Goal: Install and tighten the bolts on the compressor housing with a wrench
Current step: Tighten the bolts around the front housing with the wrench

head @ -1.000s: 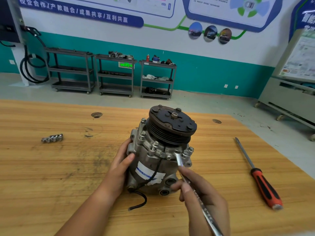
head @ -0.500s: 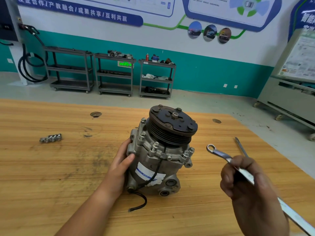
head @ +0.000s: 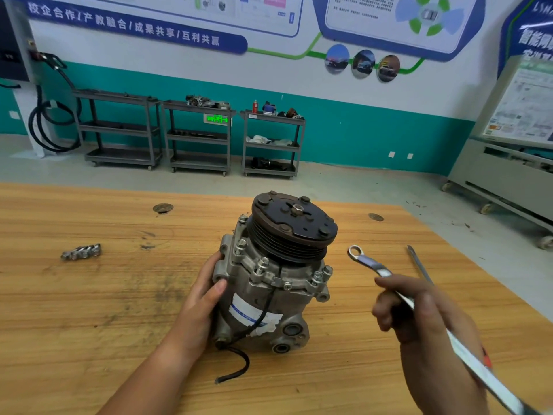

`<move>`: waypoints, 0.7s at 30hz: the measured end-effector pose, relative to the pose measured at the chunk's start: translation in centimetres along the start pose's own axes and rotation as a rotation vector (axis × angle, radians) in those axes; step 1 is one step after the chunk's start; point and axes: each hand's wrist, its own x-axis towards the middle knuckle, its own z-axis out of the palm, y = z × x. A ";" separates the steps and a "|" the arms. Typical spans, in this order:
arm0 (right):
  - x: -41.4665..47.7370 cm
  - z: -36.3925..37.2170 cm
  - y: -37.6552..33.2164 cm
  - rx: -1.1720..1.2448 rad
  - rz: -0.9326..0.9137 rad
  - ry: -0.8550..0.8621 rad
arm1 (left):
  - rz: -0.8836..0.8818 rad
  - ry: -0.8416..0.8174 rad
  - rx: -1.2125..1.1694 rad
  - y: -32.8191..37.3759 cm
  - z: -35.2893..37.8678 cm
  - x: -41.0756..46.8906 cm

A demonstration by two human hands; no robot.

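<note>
Wooden bench, teal wall; left fingers clasp compressor, right fingers seemingly pinch wrench.

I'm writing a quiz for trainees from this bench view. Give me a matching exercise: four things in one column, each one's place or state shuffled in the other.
Things
1. grey metal compressor with black pulley
2. silver ring-end wrench
3. red-handled screwdriver
4. small silver metal cluster

Places or states
A. alone, far left on the wooden table
B. gripped by the right hand, off the compressor
C. steadied by the left hand
D. on the table, partly behind the right hand

Pairs: 1-C, 2-B, 3-D, 4-A
</note>
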 end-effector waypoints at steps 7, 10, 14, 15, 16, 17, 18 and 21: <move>3.2 -1.9 1.1 0.264 0.322 -0.104 | -0.015 0.011 0.049 0.3 0.4 -0.2; 4.2 -2.4 1.5 0.400 0.386 -0.004 | -0.019 0.012 0.067 0.4 0.3 -0.2; 5.3 -2.4 2.4 0.477 0.507 0.004 | -0.009 0.021 0.094 0.3 0.3 -0.1; 5.7 -2.4 2.7 0.480 0.522 -0.015 | -0.009 0.022 0.093 0.3 0.3 -0.1; 6.0 -2.4 3.0 0.478 0.526 -0.043 | -0.010 0.018 0.096 0.3 0.3 -0.1; 6.3 -2.3 3.3 0.477 0.523 -0.083 | -0.011 0.012 0.102 0.3 0.2 -0.1; 6.6 -2.2 3.6 0.480 0.516 -0.130 | -0.015 0.008 0.104 0.2 0.2 -0.1; 7.5 -2.1 4.1 0.497 0.504 -0.241 | -0.035 0.004 0.086 0.1 0.1 0.0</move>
